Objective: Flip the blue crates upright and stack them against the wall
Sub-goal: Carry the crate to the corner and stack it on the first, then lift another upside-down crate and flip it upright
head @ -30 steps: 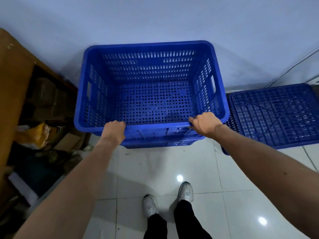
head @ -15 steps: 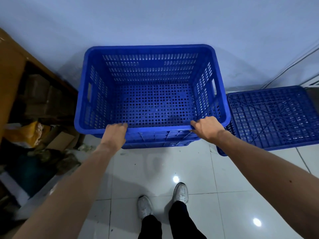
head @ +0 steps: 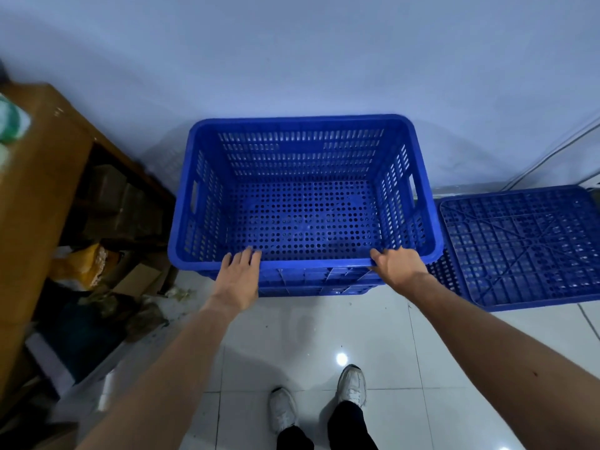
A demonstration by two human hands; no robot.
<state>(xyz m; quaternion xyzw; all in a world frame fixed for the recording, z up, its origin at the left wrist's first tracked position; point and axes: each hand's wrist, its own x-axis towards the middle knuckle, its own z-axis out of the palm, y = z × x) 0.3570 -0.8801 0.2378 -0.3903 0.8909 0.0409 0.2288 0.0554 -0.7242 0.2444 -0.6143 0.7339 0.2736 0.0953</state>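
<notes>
An upright blue crate [head: 302,164] stands against the wall, nested on top of another blue crate [head: 311,289] whose rim shows just beneath it. My left hand [head: 238,277] rests on the top crate's near rim with its fingers stretched out over the edge. My right hand [head: 397,266] grips the same rim near the right corner, fingers curled over it. A third blue crate [head: 526,248] lies upside down on the floor to the right, touching the stack's side.
A wooden shelf [head: 42,177] with cardboard boxes and a yellow bag [head: 84,264] stands close on the left. Cables [head: 558,151] run along the wall at the right. My shoes [head: 352,383] stand on the glossy white tiles [head: 324,332] in front of the stack.
The top crate has settled lower onto the one beneath and sits closer to the wall. My left hand's fingers have straightened from a grip to a rest on the rim.
</notes>
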